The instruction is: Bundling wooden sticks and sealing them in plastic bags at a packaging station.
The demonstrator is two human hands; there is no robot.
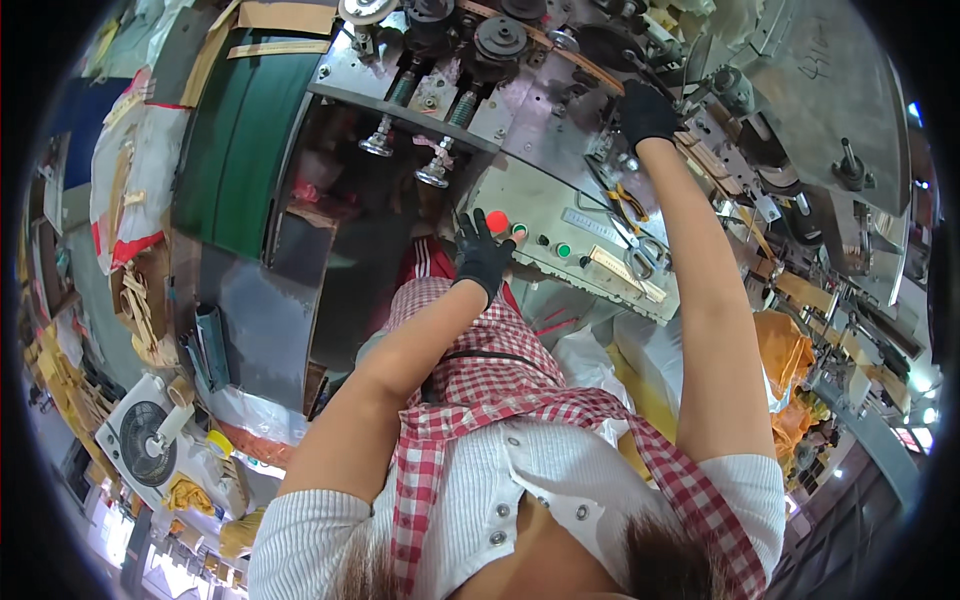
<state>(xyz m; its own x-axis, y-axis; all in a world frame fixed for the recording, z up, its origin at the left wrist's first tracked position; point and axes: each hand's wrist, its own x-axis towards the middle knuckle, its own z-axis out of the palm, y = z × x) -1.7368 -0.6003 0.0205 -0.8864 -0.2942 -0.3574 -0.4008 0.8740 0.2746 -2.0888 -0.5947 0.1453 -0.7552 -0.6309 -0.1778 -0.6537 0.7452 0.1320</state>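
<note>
My left hand (482,258), in a black glove, is at the left edge of a pale control panel (520,190). Its fingers are spread beside a red button (497,221) and a green button (518,232), and no object shows in it. My right hand (648,114), also gloved in black, reaches far forward onto the machine. It is at the end of a narrow tan strip (570,55) that runs between the rollers (500,38). Its fingers are mostly hidden, so whether they grip the strip is unclear.
On the panel lie yellow-handled pliers (630,203), scissors (645,258), a metal ruler (592,226) and another green button (563,250). Two spring-loaded screw knobs (434,172) jut toward me. A green panel (240,150) stands left; a fan (146,442) sits lower left.
</note>
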